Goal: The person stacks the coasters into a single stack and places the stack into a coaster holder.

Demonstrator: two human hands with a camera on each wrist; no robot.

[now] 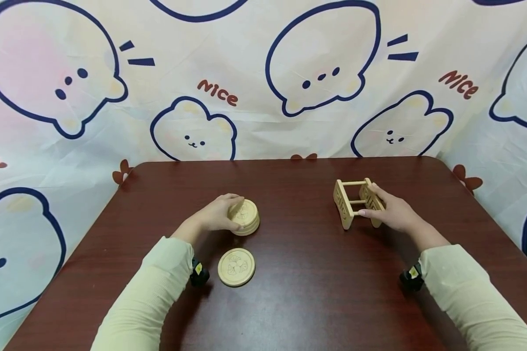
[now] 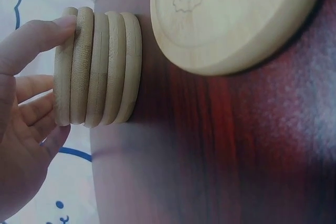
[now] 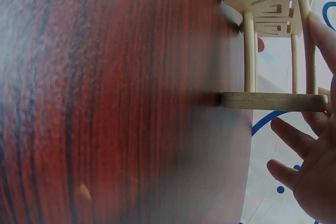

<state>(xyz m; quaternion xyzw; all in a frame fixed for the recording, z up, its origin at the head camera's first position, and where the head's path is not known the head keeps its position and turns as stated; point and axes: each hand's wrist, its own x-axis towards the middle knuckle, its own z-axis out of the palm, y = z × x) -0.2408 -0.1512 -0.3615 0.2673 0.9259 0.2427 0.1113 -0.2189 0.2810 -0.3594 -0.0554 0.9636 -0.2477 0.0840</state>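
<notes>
My left hand (image 1: pixel 216 213) holds the top of a stack of round wooden coasters (image 1: pixel 247 225). In the left wrist view, the thumb (image 2: pixel 37 38) and fingers pinch the rim of the uppermost coaster (image 2: pixel 63 85), and several coasters lie flush together. A single coaster (image 1: pixel 236 267) with an engraved flower pattern lies flat nearer the front. My right hand (image 1: pixel 397 210) grips the right side of a small wooden coaster rack (image 1: pixel 344 204). The right wrist view shows the thumb against a rod of the rack (image 3: pixel 273 101), with some fingers spread free below its side panel.
Both hands work over a dark reddish-brown table (image 1: pixel 298 292) with rounded far corners. Behind it hangs a pale cloth (image 1: pixel 254 122) printed with cartoon bears. The rack stands to the right of the stack, with bare tabletop between them.
</notes>
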